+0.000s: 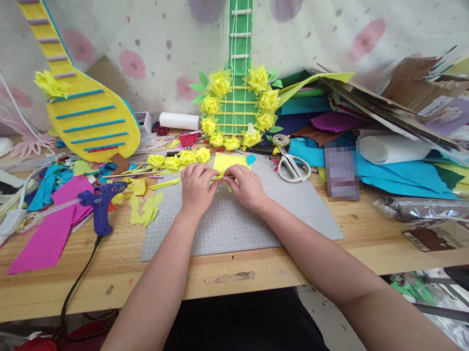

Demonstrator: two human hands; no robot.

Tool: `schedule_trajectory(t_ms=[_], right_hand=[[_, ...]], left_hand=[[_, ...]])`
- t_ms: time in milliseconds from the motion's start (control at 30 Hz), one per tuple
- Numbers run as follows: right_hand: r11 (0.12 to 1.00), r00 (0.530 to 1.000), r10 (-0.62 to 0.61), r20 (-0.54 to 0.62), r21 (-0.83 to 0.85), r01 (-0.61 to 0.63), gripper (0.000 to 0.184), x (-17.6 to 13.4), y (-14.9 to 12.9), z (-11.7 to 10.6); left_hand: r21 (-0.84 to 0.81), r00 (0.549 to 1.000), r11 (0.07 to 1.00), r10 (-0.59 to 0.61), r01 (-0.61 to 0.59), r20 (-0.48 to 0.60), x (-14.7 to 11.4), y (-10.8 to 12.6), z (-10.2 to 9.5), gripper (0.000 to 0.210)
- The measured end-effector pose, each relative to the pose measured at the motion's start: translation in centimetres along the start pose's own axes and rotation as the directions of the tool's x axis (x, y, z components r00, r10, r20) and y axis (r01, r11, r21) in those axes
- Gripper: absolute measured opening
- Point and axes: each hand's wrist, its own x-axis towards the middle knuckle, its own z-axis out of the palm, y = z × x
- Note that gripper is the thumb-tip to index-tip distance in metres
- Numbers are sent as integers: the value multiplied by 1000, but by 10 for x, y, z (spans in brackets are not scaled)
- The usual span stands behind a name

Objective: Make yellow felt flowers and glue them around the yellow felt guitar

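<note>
My left hand (198, 188) and my right hand (245, 185) meet over a grey cutting mat (230, 230). Both have their fingertips pinched on a small yellow paper piece (225, 179), mostly hidden by the fingers. Just beyond them lies a flat yellow sheet (230, 160). A row of yellow paper flowers (186, 157) sits past my left hand, with cut yellow petals (147, 209) left of it. Scissors (293, 165) rest on the mat's right side. Behind stands a green guitar shape (239, 102) ringed with yellow flowers.
A blue glue gun (100, 205) stands at left, its cord hanging over the table edge. Near it are pink sheets (48, 233) and a yellow guitar shape (92, 116). Blue sheets (401, 176), a white roll (392, 148) and cardboard (406, 83) crowd the right.
</note>
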Motion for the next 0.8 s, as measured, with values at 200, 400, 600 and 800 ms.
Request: schedule_trajectory(t_ms=[200,400,600,800], right_hand=[[999,999,41,-12,17,-41,17,0,0,1],[997,995,83,-54,2,-83,21,1,-3,3],[994,989,37,-143,-93,-51,26,1,-5,0],[965,990,-107,-90,-249,82,33,1,-11,-4]], left_hand=[[14,1000,1000,25,-25,-6,0,3,0,14],[-44,988,990,-136,133,-79,-1,14,2,12],[-617,749,520,-638,591,180,2,36,2,19],[-701,403,-219,-687,679,605,12,44,-7,22]])
